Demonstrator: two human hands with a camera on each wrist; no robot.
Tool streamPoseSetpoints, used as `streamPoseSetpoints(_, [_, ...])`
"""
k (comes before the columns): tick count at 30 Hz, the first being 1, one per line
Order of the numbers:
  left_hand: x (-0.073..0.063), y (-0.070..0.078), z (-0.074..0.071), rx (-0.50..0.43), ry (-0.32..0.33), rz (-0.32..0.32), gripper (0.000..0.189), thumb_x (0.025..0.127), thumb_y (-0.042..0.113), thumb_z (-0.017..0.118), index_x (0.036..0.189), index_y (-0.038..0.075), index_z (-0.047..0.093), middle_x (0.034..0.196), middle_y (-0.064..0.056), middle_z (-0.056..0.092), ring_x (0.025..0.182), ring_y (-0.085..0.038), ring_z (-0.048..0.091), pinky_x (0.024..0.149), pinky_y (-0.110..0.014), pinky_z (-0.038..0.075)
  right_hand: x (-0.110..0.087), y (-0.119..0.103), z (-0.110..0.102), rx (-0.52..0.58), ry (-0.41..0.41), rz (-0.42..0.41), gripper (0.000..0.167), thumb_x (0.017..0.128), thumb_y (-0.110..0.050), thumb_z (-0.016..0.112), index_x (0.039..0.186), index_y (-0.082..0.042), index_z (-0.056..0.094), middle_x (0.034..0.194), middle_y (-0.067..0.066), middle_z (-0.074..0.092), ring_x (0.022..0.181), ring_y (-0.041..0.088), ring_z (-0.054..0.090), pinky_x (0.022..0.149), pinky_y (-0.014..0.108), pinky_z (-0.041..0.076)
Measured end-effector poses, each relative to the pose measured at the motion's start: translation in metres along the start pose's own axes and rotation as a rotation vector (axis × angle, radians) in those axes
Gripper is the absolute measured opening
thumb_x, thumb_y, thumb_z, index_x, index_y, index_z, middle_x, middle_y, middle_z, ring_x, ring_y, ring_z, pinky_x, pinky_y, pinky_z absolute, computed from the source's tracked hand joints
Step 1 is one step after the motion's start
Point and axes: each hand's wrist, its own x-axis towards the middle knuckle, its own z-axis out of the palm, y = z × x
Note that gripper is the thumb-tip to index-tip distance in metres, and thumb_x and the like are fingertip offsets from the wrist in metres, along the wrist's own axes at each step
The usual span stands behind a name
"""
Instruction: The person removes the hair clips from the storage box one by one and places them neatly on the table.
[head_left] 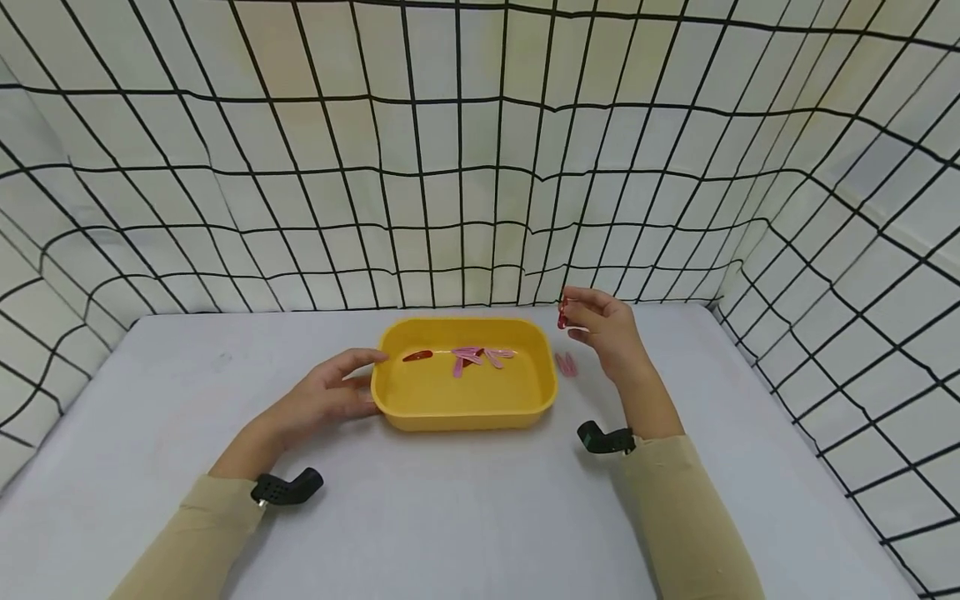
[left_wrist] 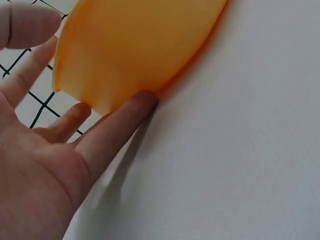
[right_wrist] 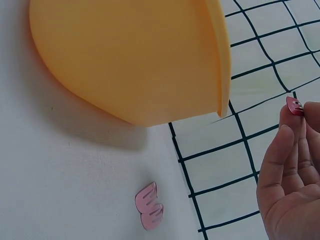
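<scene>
A yellow tray (head_left: 465,422) stands on the white table, with several pink hair clips (head_left: 495,358) and a red hair clip (head_left: 417,356) lying inside. At its left end, my left hand (head_left: 337,387) touches the rim and outer wall with extended, spread fingers. My right hand (head_left: 606,327) is raised just beyond the tray's right end. Between its thumb and fingertips it pinches another red hair clip (right_wrist: 294,106). Below that hand, two pink hair clips (right_wrist: 149,206) lie side by side on the table, close to the tray.
The white table (head_left: 465,517) reaches back to a black wire grid (head_left: 459,171) hung before pale sheeting. This grid also runs along both sides. Each wrist wears a black camera band (head_left: 288,487).
</scene>
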Motion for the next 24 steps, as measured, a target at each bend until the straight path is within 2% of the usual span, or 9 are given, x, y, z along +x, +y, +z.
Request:
streamPoseSetpoints(4, [0.001,-0.005,-0.001,-0.077,0.026,-0.016,0.058,0.102,0.012,0.056,0.154,0.016,0.031,0.161,-0.017,0.023,0.131,-0.032,0.053,0.094,-0.045,0.056,0.001,0.001,0.000,0.011,-0.001,0.011,0.040,0.097,-0.018,0.066,0.133,-0.002,0.059,0.107,0.001,0.068,0.093,0.016,0.063,0.084,0.026,0.059])
streamPoseSetpoints(9, [0.001,-0.009,-0.001,-0.123,0.058,-0.061,0.065,0.102,0.014,0.056,0.157,0.028,0.025,0.161,-0.017,0.025,0.132,-0.034,0.051,0.096,-0.049,0.055,0.003,0.005,-0.002,0.019,-0.005,0.021,0.035,0.096,-0.020,0.068,0.128,-0.007,0.062,0.120,0.012,0.065,0.095,0.017,0.064,0.085,0.025,0.058])
streamPoseSetpoints(12, [0.000,-0.010,-0.001,-0.130,0.065,-0.064,0.064,0.103,0.014,0.056,0.157,0.028,0.024,0.161,-0.017,0.026,0.131,-0.032,0.052,0.096,-0.048,0.055,0.003,0.007,-0.005,0.009,-0.006,0.022,0.034,0.096,-0.020,0.068,0.128,-0.008,0.063,0.121,0.013,0.064,0.095,0.017,0.064,0.083,0.023,0.059])
streamPoseSetpoints(14, [-0.001,-0.011,-0.001,-0.140,0.066,-0.064,0.064,0.103,0.014,0.055,0.157,0.028,0.025,0.161,-0.017,0.026,0.130,-0.029,0.054,0.096,-0.048,0.055,0.004,0.008,-0.007,-0.004,-0.005,0.023,0.034,0.097,-0.021,0.067,0.128,-0.008,0.063,0.116,0.008,0.066,0.095,0.017,0.064,0.082,0.023,0.059])
streamPoseSetpoints(18, [0.001,-0.014,-0.002,-0.174,0.063,-0.052,0.063,0.103,0.012,0.054,0.157,0.026,0.025,0.161,-0.018,0.026,0.128,-0.026,0.055,0.096,-0.049,0.055,0.005,0.011,-0.012,-0.039,-0.006,0.027,0.037,0.097,-0.021,0.067,0.130,-0.007,0.062,0.111,0.002,0.067,0.095,0.017,0.064,0.087,0.028,0.059])
streamPoseSetpoints(22, [0.003,-0.014,-0.002,-0.188,0.049,-0.041,0.063,0.103,0.013,0.054,0.158,0.025,0.026,0.161,-0.018,0.025,0.128,-0.027,0.056,0.096,-0.050,0.055,0.006,0.015,-0.018,-0.106,0.002,0.055,0.037,0.098,-0.023,0.066,0.131,-0.008,0.061,0.114,0.002,0.066,0.096,0.018,0.064,0.092,0.031,0.057])
streamPoseSetpoints(24, [0.003,-0.014,-0.002,-0.186,0.046,-0.038,0.063,0.103,0.013,0.054,0.158,0.025,0.026,0.161,-0.018,0.026,0.127,-0.027,0.056,0.095,-0.050,0.055,0.007,0.017,-0.021,-0.143,-0.002,0.075,0.038,0.098,-0.024,0.066,0.132,-0.009,0.061,0.116,0.004,0.066,0.097,0.019,0.064,0.090,0.030,0.058])
